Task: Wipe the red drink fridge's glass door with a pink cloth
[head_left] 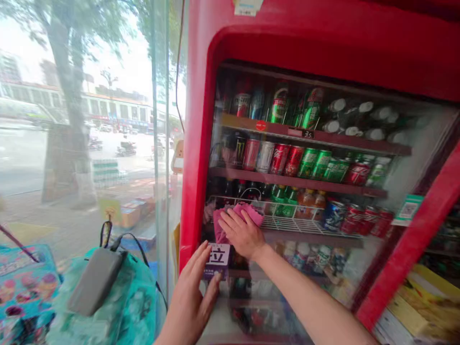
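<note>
While the right hand [241,233] lies flat with its fingers spread on a pink cloth [237,216], it presses that cloth against the glass door [377,158] of a red fridge [287,38]. The left hand [190,299] is open too, just below the right one, with its fingertips touching a purple sticker [218,257] on the glass. Behind the glass, above and to the right of both hands, cans [287,160] and bottles stand in rows on shelves. Far to the left of the left hand, a grey pouch [95,280] rests on a green bag [118,306].
</note>
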Available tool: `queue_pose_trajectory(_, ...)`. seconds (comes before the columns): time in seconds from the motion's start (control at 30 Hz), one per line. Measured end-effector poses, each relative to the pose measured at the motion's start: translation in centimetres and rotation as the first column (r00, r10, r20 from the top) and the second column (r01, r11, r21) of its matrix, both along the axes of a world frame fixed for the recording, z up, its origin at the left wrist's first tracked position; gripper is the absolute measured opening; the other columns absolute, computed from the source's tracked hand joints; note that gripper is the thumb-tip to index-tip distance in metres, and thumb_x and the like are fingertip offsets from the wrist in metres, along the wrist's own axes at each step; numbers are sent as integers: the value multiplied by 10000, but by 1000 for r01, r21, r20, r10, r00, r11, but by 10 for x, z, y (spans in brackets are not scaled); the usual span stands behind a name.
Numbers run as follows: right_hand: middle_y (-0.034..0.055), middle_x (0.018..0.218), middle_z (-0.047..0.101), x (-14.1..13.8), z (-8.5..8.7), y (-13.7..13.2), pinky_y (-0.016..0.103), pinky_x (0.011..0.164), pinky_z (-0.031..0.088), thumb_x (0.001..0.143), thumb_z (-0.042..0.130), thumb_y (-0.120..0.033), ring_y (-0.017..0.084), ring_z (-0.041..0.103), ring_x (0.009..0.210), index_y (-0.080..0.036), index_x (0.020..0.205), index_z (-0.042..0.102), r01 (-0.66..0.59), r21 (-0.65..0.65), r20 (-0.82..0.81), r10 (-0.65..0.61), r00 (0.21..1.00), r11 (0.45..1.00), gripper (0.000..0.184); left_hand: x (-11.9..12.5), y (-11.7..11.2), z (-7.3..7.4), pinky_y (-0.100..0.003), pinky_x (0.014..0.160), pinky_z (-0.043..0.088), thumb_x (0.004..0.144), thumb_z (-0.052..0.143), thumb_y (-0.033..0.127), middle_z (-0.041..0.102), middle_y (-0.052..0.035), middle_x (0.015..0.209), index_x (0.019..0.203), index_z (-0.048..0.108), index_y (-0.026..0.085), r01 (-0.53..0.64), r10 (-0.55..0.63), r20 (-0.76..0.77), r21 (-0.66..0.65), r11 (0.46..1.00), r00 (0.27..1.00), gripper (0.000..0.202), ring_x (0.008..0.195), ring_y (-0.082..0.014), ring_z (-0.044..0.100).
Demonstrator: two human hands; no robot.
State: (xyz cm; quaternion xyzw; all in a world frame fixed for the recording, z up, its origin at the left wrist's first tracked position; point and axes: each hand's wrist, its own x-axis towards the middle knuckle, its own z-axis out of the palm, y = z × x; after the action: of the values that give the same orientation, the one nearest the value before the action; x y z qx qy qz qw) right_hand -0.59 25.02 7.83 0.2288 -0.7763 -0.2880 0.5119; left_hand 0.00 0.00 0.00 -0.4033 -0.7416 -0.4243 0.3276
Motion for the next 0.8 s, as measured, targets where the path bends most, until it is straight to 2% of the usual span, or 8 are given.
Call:
queue_pose_trajectory(0.13, 82, 1695, 552, -6, 52, 5, 532, 1375, 381, 1107, 508, -200, 274, 449, 1629, -187, 1572, 583, -80, 99, 3, 80, 997, 992, 472, -10, 6, 15, -484, 1168, 608, 1062, 622, 396, 597, -95, 1650, 1663, 422, 331, 9, -8, -15, 20, 1000, 1000, 637, 1504, -261, 610)
queue_pose_trajectory(0.2, 90, 1704, 540, -13, 96, 3, 551, 1390, 355, 1114, 554, -240, 270, 363, 1680, -226, 1585, 560, -92, 39, -50, 94, 994, 995, 472, -13, 7, 25, -487, 1182, 600, 1060, 623, 381, 585, -101, 1660, 1658, 437, 323, 10, -9, -13, 45, 999, 1000, 629, 1519, -264, 595)
queue_pose_trajectory(0.33, 146, 1646, 574, -32, 199, -8, 637, 1407, 265, 1117, 596, -394, 310, 389, 1664, -198, 1554, 575, -76, -138, -123, 59, 991, 988, 479, -15, 3, 40, -475, 1219, 571, 1058, 630, 362, 569, -107, 1672, 1632, 483, 303, 19, -19, 9, 80, 997, 1000, 596, 1539, -259, 574)
queue_pose_trajectory(0.4, 172, 1662, 542, -43, 238, -16, 653, 1411, 217, 1117, 568, -351, 323, 361, 1675, -153, 1582, 544, -50, -216, -127, 23, 992, 975, 506, -16, -1, 43, -474, 1235, 556, 1055, 640, 371, 567, -105, 1674, 1622, 499, 297, 16, -17, 13, 84, 996, 1000, 589, 1545, -261, 566)
queue_pose_trajectory(0.43, 175, 1688, 512, -48, 251, -20, 651, 1416, 188, 1117, 533, -303, 318, 332, 1689, -143, 1600, 525, -37, -247, -126, 6, 992, 968, 509, -18, -3, 43, -470, 1240, 551, 1053, 645, 372, 567, -104, 1674, 1621, 502, 295, 12, -14, 17, 89, 996, 1000, 592, 1547, -262, 564)
queue_pose_trajectory(0.53, 172, 1801, 350, -58, 262, -38, 651, 1422, 111, 1097, 466, -232, 317, 211, 1732, -119, 1670, 442, 9, -341, -138, -60, 989, 940, 585, -20, -8, 48, -456, 1252, 538, 1041, 665, 360, 570, -103, 1671, 1626, 503, 287, 5, -6, 10, 111, 994, 1000, 612, 1542, -262, 569)
queue_pose_trajectory(0.67, 181, 1831, 266, -61, 243, -57, 650, 1414, 58, 1105, 486, -376, 295, 66, 1757, -64, 1720, 331, 41, -409, -177, -123, 976, 912, 707, -21, -14, 61, -466, 1301, 480, 1017, 702, 313, 562, -100, 1680, 1630, 511, 280, 23, -16, -51, 154, 988, 999, 644, 1558, -269, 550)
queue_pose_trajectory(0.8, 85, 1822, 320, -61, 226, -60, 569, 1425, -1, 1102, 491, -458, 212, 28, 1758, -130, 1733, 328, 44, -419, -205, -142, 968, 907, 730, -23, -17, 69, -443, 1312, 458, 1011, 719, 285, 555, -104, 1686, 1633, 513, 260, 43, -29, -80, 182, 982, 996, 655, 1571, -262, 534)
